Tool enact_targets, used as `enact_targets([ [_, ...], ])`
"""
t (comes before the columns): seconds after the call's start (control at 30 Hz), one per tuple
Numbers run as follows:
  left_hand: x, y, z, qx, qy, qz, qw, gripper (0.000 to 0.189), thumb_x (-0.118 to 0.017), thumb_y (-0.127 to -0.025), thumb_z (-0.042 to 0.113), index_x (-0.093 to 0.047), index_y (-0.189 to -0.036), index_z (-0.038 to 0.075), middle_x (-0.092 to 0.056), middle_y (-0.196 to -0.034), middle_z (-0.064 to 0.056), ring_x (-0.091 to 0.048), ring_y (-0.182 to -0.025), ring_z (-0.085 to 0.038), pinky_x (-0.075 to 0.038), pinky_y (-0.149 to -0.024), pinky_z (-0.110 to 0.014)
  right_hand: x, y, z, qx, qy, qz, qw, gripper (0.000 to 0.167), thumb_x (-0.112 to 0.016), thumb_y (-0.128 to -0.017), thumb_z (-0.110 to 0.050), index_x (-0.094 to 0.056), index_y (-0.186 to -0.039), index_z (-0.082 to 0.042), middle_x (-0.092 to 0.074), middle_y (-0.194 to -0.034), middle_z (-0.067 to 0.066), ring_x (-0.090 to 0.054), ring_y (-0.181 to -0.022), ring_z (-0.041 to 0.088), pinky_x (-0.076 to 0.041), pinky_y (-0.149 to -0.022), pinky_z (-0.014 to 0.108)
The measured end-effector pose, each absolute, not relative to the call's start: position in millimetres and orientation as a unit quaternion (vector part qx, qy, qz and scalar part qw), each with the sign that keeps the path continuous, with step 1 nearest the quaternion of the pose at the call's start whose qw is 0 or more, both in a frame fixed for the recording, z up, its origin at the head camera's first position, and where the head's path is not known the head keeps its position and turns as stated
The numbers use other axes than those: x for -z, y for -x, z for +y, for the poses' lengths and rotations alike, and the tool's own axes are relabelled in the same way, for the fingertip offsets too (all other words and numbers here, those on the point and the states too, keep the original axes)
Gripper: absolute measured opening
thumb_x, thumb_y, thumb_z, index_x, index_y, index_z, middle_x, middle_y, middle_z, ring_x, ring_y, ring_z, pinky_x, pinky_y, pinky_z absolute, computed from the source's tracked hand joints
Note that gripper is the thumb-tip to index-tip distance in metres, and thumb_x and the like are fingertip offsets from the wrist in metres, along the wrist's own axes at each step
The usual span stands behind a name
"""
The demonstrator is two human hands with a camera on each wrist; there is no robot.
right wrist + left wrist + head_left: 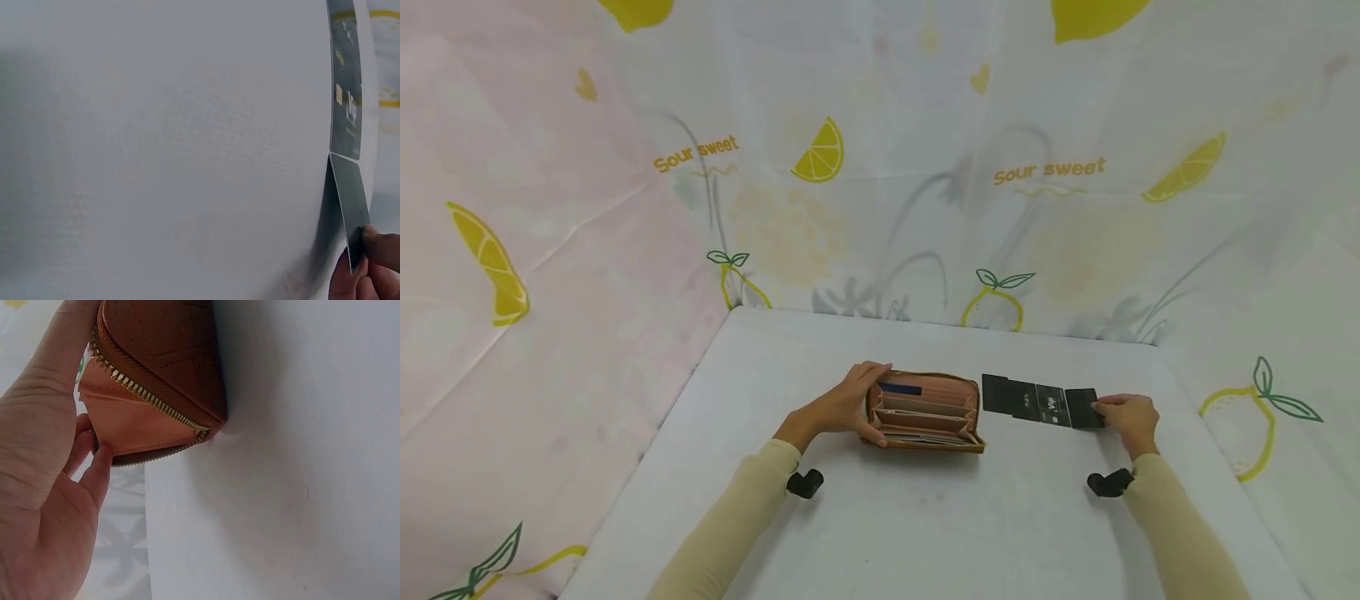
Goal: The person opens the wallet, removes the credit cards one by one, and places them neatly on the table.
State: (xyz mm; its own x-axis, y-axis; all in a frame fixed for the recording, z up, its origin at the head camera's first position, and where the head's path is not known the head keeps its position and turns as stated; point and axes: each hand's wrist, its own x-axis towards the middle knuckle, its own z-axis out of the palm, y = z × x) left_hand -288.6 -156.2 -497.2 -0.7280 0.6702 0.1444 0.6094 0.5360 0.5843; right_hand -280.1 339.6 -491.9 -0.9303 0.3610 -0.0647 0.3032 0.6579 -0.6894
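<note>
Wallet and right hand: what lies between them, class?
The head view shows a row of dark cards, the endmost one pinched by the right hand.

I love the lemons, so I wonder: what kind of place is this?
Probably a little indoor booth for filming. Lemon-print sheets hang behind and beside a white table, and there are black wrist gadgets, perhaps cameras.

2 arms point(726, 521) reach forward, apart. Left hand point(846, 404) grips, thumb point(873, 434) and fingers point(97, 475) spread; right hand point(1131, 418) pinches.
</note>
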Motion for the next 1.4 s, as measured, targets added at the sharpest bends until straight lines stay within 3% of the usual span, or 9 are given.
enact_targets([
  [0.17, 496.8, 287.9, -155.3, -0.314, -0.360, 0.877, 0.053, 0.123, -0.087, -0.062, 0.057, -0.022, -0.155, 0.010, -0.031, -0.146, -0.006, -0.030, -0.130, -0.022, -0.037, -0.106, -0.042, 494.3, 279.7, 337.2, -0.367, 0.197, -0.908, 0.041, 0.030, -0.072, -0.086, -0.016, -0.071, -0.096, 0.012, -0.068, -0.096, 0.027, -0.050, -0.108, 0.047, -0.039, -0.086, 0.052],
  [0.33, 497.2, 288.5, -155.2, -0.312, -0.355, 0.879, 0.058, 0.125, -0.087, -0.061, 0.057, -0.022, -0.154, 0.005, -0.030, -0.146, -0.006, -0.029, -0.131, -0.022, -0.036, -0.106, -0.041, 497.8, 281.9, 335.6, -0.363, 0.204, -0.908, 0.040, 0.031, -0.074, -0.083, -0.016, -0.071, -0.098, 0.011, -0.066, -0.104, 0.029, -0.049, -0.110, 0.047, -0.037, -0.092, 0.054],
  [0.5, 498.2, 288.5, -155.2, -0.314, -0.360, 0.877, 0.051, 0.125, -0.087, -0.061, 0.057, -0.022, -0.154, 0.005, -0.030, -0.146, -0.007, -0.029, -0.131, -0.022, -0.037, -0.106, -0.042, 501.5, 281.2, 335.4, -0.342, 0.182, -0.921, 0.040, 0.034, -0.077, -0.081, -0.015, -0.070, -0.099, 0.013, -0.067, -0.101, 0.028, -0.052, -0.105, 0.046, -0.039, -0.088, 0.053],
  [0.7, 496.6, 287.4, -155.0, -0.314, -0.360, 0.877, 0.046, 0.124, -0.087, -0.061, 0.056, -0.022, -0.155, 0.009, -0.030, -0.146, -0.007, -0.029, -0.131, -0.023, -0.037, -0.105, -0.043, 499.9, 281.1, 334.8, -0.303, 0.155, -0.940, 0.032, 0.033, -0.077, -0.081, -0.014, -0.068, -0.097, 0.013, -0.065, -0.097, 0.029, -0.052, -0.097, 0.044, -0.046, -0.074, 0.049],
  [0.83, 496.8, 287.6, -154.9, -0.313, -0.358, 0.878, 0.049, 0.125, -0.088, -0.060, 0.056, -0.023, -0.154, 0.005, -0.030, -0.146, -0.008, -0.030, -0.131, -0.023, -0.037, -0.106, -0.042, 494.9, 282.7, 325.8, -0.279, 0.123, -0.952, 0.037, 0.026, -0.073, -0.083, -0.010, -0.066, -0.095, 0.013, -0.065, -0.092, 0.027, -0.057, -0.087, 0.042, -0.049, -0.067, 0.047],
  [1.07, 499.8, 287.6, -155.9, -0.311, -0.355, 0.880, 0.050, 0.126, -0.087, -0.059, 0.058, -0.023, -0.154, 0.006, -0.030, -0.147, -0.007, -0.030, -0.131, -0.024, -0.037, -0.105, -0.042, 477.2, 299.4, 276.8, -0.262, 0.010, -0.960, 0.093, 0.017, -0.066, -0.087, -0.007, -0.069, -0.094, 0.008, -0.068, -0.089, 0.022, -0.063, -0.080, 0.037, -0.051, -0.067, 0.048],
  [1.2, 500.7, 288.0, -155.6, -0.312, -0.354, 0.880, 0.049, 0.126, -0.087, -0.059, 0.058, -0.022, -0.155, 0.009, -0.030, -0.147, -0.007, -0.030, -0.131, -0.023, -0.038, -0.105, -0.042, 459.3, 308.5, 233.6, -0.279, -0.049, -0.952, 0.114, 0.015, -0.067, -0.088, -0.008, -0.071, -0.096, 0.005, -0.069, -0.087, 0.018, -0.062, -0.080, 0.033, -0.051, -0.068, 0.047],
  [1.4, 499.6, 287.4, -154.5, -0.319, -0.354, 0.878, 0.048, 0.127, -0.088, -0.059, 0.057, -0.023, -0.154, 0.003, -0.030, -0.146, -0.009, -0.031, -0.130, -0.025, -0.038, -0.104, -0.044, 441.2, 310.9, 166.4, -0.302, -0.154, -0.932, 0.124, 0.011, -0.071, -0.087, -0.007, -0.073, -0.094, 0.002, -0.069, -0.084, 0.011, -0.062, -0.079, 0.027, -0.052, -0.067, 0.043],
])
